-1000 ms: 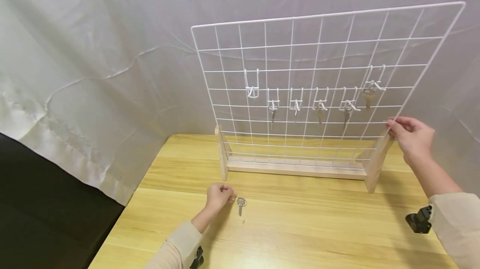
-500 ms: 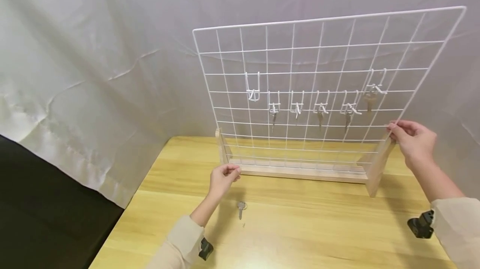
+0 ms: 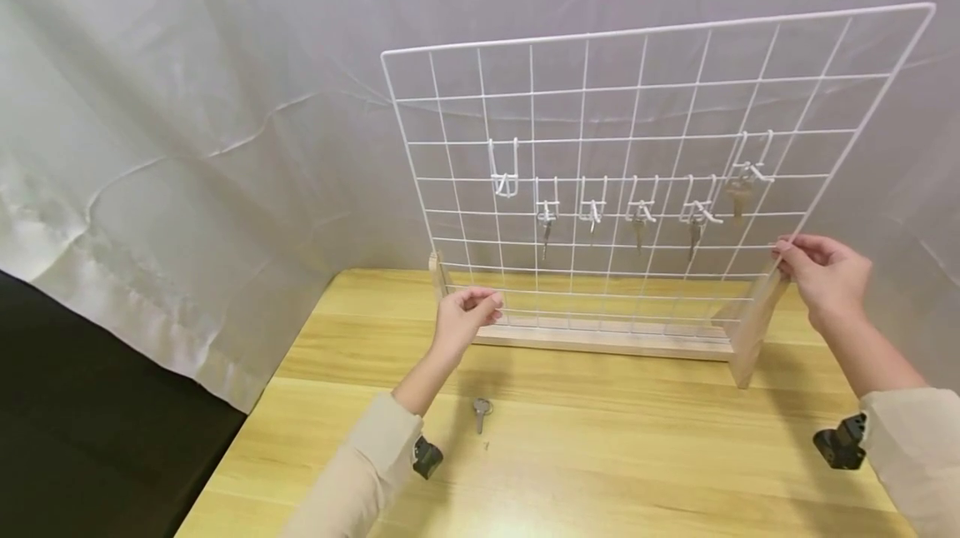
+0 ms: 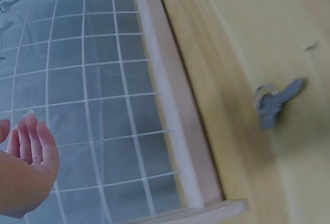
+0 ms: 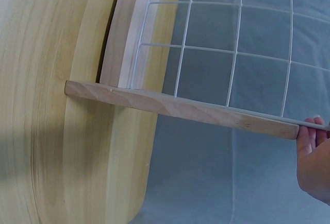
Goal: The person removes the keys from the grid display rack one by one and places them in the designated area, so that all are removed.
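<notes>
My right hand [image 3: 832,276] grips the right edge of the white wire grid [image 3: 657,31], by the top of its wooden end piece [image 3: 753,330]. The left hand [image 3: 461,321] is raised before the grid's lower left part, fingers bent and thumb close to the index finger; whether something small is between them I cannot tell. In the left wrist view, that hand [image 4: 28,167] has curved fingers. A key with a ring [image 3: 481,411] lies on the table, below the left hand. Keys hang from several white hooks; the leftmost hook [image 3: 505,180] shows no key.
A tiny object [image 3: 486,445] lies just below the key on the wooden table [image 3: 600,438]. A wooden base bar [image 3: 600,341] runs under the grid. Grey cloth [image 3: 225,146] hangs behind and at the left, with a black area at the lower left.
The left hand has risen from beside the table key to the front of the grid's lower left part. My right hand has kept its hold on the grid's edge.
</notes>
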`<state>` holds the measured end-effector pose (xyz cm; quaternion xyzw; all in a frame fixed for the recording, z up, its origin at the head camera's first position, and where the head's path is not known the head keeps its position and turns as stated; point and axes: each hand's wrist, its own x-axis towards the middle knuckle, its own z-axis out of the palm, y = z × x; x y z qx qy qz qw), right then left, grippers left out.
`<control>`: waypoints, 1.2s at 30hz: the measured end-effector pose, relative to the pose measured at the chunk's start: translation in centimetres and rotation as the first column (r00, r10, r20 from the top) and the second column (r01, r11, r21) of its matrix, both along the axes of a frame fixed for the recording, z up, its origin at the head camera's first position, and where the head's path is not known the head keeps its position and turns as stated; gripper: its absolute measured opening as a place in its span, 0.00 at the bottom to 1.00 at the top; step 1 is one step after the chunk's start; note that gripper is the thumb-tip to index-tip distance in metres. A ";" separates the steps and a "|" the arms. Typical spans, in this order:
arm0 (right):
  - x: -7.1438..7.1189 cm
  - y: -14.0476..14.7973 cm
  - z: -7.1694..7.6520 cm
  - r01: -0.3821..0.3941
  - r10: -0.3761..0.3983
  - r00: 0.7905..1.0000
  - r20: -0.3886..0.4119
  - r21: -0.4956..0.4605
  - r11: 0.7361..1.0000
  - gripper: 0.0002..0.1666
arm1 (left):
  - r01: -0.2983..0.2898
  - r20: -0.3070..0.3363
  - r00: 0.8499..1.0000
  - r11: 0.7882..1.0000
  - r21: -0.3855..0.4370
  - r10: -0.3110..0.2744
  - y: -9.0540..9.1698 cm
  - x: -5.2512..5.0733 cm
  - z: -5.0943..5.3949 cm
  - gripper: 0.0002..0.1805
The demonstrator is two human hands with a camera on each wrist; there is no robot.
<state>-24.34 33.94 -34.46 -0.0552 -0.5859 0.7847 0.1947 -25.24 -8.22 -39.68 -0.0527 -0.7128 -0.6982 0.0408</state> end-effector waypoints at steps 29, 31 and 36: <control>-0.2 0.2 -0.2 -0.024 0.023 0.999 -0.037 -0.035 0.999 0.14 | -0.117 -0.304 0.948 0.992 -0.050 0.096 6.5 -1.4 6.6 0.16; -0.2 0.2 -0.2 -0.022 0.021 0.999 -0.033 -0.030 0.999 0.14 | -0.127 -0.299 0.948 0.991 -0.045 0.108 6.8 -1.6 6.7 0.15; -0.1 0.1 -0.2 -0.018 0.018 0.999 -0.028 -0.020 1.000 0.14 | -0.155 -0.271 0.952 0.988 -0.016 0.145 7.5 -1.8 6.9 0.13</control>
